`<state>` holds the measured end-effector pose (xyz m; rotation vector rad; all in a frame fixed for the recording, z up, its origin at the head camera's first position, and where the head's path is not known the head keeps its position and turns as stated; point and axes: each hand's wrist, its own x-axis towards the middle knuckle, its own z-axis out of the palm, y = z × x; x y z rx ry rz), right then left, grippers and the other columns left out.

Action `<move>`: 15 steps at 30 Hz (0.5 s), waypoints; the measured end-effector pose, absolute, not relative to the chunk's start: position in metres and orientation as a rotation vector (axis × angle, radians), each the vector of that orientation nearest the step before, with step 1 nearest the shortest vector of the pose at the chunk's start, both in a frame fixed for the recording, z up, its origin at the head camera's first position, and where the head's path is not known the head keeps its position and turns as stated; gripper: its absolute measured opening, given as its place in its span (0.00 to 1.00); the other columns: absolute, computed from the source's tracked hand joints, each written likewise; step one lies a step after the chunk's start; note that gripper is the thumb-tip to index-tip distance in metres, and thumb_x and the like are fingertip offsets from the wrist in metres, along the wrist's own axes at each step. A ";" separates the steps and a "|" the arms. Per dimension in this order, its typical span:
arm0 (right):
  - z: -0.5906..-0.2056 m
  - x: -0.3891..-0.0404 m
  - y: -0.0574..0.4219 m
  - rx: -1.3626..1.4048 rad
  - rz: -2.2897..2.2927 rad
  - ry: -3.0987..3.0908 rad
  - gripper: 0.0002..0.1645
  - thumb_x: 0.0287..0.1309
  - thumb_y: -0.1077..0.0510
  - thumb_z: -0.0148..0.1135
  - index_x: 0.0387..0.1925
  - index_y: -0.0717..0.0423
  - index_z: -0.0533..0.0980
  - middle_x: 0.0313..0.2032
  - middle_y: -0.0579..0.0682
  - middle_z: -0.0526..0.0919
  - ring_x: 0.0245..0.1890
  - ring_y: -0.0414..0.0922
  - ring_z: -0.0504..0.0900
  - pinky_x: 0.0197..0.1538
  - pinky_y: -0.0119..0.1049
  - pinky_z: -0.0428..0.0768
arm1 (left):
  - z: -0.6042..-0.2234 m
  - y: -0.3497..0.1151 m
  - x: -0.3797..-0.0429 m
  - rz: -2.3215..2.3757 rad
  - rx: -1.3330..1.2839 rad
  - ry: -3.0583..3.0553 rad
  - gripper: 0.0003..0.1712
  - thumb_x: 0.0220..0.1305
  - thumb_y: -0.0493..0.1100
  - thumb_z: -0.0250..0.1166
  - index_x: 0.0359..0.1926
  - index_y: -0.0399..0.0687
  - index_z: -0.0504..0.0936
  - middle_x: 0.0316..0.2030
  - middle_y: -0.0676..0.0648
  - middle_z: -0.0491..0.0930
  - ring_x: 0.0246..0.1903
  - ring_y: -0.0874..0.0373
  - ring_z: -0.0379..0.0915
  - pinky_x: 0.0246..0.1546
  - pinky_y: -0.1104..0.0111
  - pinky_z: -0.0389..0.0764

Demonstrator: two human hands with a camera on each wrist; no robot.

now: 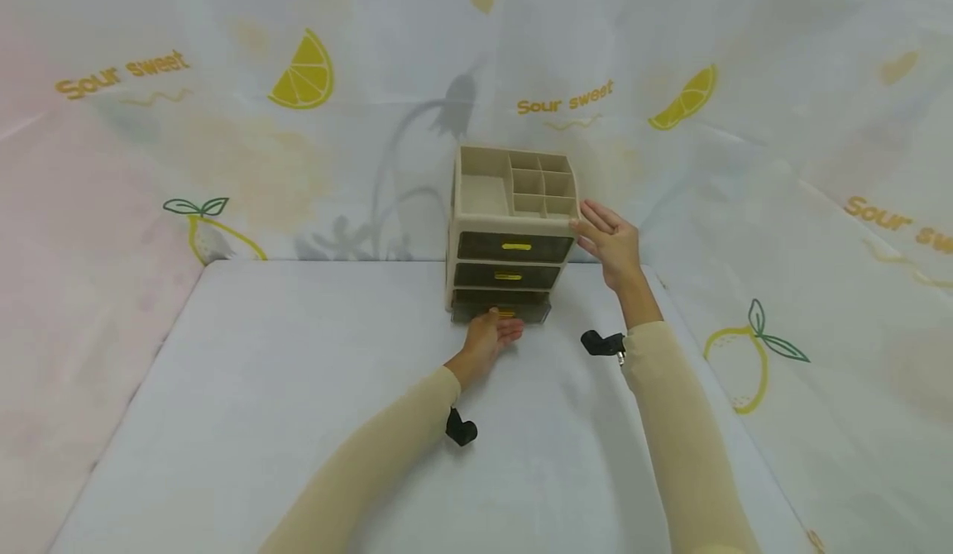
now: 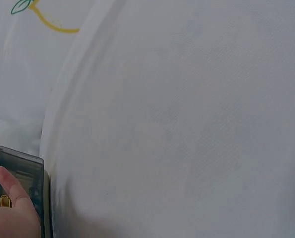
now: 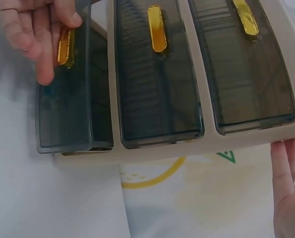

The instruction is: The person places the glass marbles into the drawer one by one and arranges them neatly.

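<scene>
A beige desktop organizer has three dark see-through drawers with gold handles. Its bottom drawer stands partly out; the middle drawer and top drawer are closed. My left hand is at the bottom drawer's front. In the right wrist view, its thumb and forefinger lie on either side of the gold handle and pinch it. My right hand rests against the organizer's right side near the top, fingers extended; in the right wrist view these fingers touch the side wall.
The organizer's top has several open compartments. It stands at the back of a white table, close to a lemon-printed backdrop. Each sleeve has a black wrist camera, one left and one right.
</scene>
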<state>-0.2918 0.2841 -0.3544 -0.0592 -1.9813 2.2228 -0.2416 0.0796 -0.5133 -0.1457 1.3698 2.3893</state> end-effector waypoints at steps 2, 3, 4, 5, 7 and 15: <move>-0.355 -0.292 0.284 -0.065 2.227 -1.979 0.40 0.53 0.62 0.73 0.66 0.58 0.68 0.63 0.51 0.73 0.59 0.48 0.76 0.53 0.37 0.79 | -0.512 0.079 -0.246 2.398 -0.158 1.353 0.28 0.80 0.46 0.38 0.63 0.21 0.60 0.54 0.25 0.74 0.57 0.36 0.72 0.53 0.59 0.78; -0.355 -0.292 0.283 -0.064 2.225 -1.980 0.40 0.53 0.61 0.73 0.67 0.58 0.68 0.63 0.50 0.74 0.59 0.48 0.76 0.53 0.37 0.79 | -0.511 0.079 -0.248 2.399 -0.157 1.346 0.28 0.80 0.46 0.38 0.63 0.21 0.61 0.54 0.24 0.73 0.57 0.36 0.72 0.54 0.59 0.77; -0.355 -0.293 0.283 -0.063 2.222 -1.983 0.40 0.53 0.61 0.73 0.67 0.58 0.68 0.63 0.50 0.74 0.59 0.48 0.76 0.54 0.37 0.79 | -0.511 0.079 -0.250 2.396 -0.154 1.346 0.28 0.80 0.46 0.38 0.62 0.21 0.61 0.55 0.24 0.73 0.57 0.36 0.71 0.54 0.59 0.77; -0.354 -0.293 0.284 -0.061 2.219 -1.984 0.40 0.53 0.61 0.73 0.67 0.59 0.68 0.63 0.50 0.74 0.59 0.48 0.76 0.54 0.37 0.79 | -0.510 0.079 -0.252 2.395 -0.149 1.347 0.28 0.81 0.46 0.37 0.62 0.20 0.61 0.55 0.24 0.72 0.58 0.36 0.71 0.54 0.59 0.77; -0.354 -0.293 0.283 -0.054 2.217 -1.979 0.40 0.53 0.62 0.73 0.67 0.59 0.68 0.64 0.50 0.74 0.60 0.48 0.76 0.54 0.37 0.79 | -0.509 0.079 -0.257 2.398 -0.142 1.351 0.29 0.81 0.46 0.37 0.61 0.20 0.62 0.56 0.24 0.72 0.58 0.35 0.70 0.55 0.58 0.76; -0.354 -0.293 0.284 -0.047 2.205 -1.991 0.39 0.54 0.62 0.72 0.67 0.59 0.68 0.64 0.51 0.73 0.60 0.48 0.75 0.54 0.38 0.78 | -0.508 0.081 -0.271 2.397 -0.170 1.361 0.29 0.81 0.44 0.36 0.66 0.20 0.56 0.57 0.24 0.71 0.58 0.35 0.70 0.56 0.58 0.75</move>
